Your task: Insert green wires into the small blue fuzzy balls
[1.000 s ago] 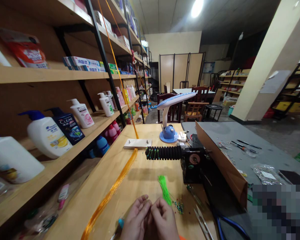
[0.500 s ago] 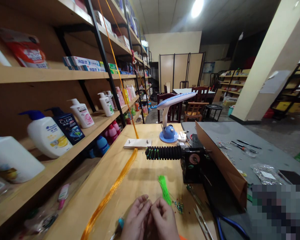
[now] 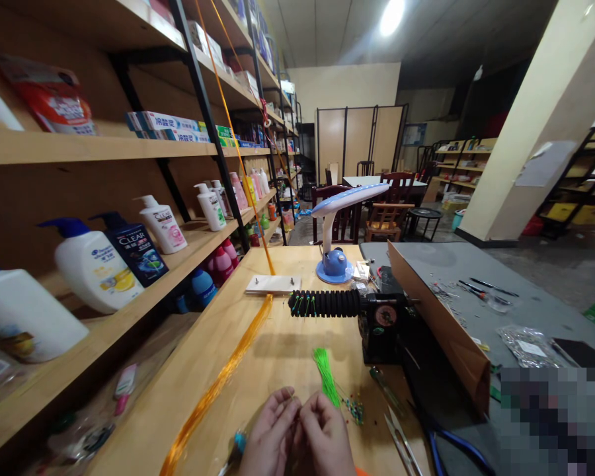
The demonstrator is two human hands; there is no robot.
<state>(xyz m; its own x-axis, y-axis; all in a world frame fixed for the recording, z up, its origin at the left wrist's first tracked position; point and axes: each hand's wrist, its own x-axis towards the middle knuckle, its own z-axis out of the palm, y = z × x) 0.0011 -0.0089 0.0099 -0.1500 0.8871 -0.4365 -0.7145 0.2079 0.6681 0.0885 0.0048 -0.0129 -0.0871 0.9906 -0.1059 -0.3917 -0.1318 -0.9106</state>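
Note:
Side by side at the table's near edge, my left hand (image 3: 272, 433) and my right hand (image 3: 326, 433) are closed in pinches, fingertips almost touching. Whatever lies between the fingers is too small or hidden to make out. Just beyond my right hand is a bundle of bright green cords (image 3: 326, 375), with small coloured beads (image 3: 354, 410) at its near end. Left of my left hand lies a thing with a turquoise tip (image 3: 238, 441), partly covered. A long hank of orange thread (image 3: 223, 377) runs from under a white plate (image 3: 274, 284) toward me.
A black ribbed roller (image 3: 324, 303) on a black machine (image 3: 384, 324) stands ahead, green ties around it. Tweezers (image 3: 401, 439) and blue-handled pliers (image 3: 459, 443) lie at right. Behind is a blue lamp (image 3: 334, 261); a brown board (image 3: 436, 317) edges the grey table. Shelves with bottles (image 3: 96, 264) line the left.

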